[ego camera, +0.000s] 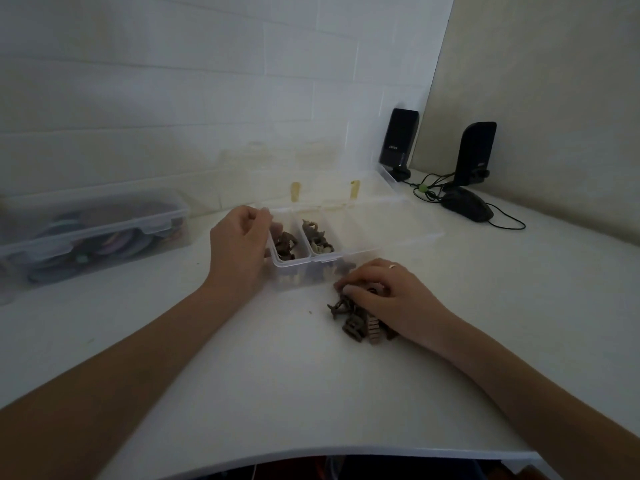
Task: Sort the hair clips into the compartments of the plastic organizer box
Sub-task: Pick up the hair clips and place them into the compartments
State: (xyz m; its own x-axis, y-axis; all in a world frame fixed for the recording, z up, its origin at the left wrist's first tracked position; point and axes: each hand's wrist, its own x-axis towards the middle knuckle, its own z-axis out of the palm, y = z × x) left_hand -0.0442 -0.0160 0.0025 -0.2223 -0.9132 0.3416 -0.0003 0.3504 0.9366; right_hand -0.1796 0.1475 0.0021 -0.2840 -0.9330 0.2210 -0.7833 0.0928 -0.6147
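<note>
Sorting in progress; we list what stands on the white table.

Item one: plastic organizer box, clear, lid thrown back against the far wall. Two left compartments hold clips: brown ones at far left, brown mixed with cream in the next. The compartments to the right look bare, though the clear walls make this hard to read.

Item two: hair clips, a small loose heap of brown and tan claw clips on the table just near of the box, right of centre.

Item three: left hand, fingers curled at the far-left compartment's edge; whether it pinches a clip we cannot tell.

Item four: right hand, fingers bent down over the heap and touching it, seemingly picking one out; a firm hold on any single clip is not visible.

Handling note, our judgement: the clips are light, stiff plastic with sprung toothed jaws that tangle together. We would take one by its rear wings or body, lifting gently to shake off neighbours.

Also present: lidded clear container at left, two black speakers, black mouse.
</note>
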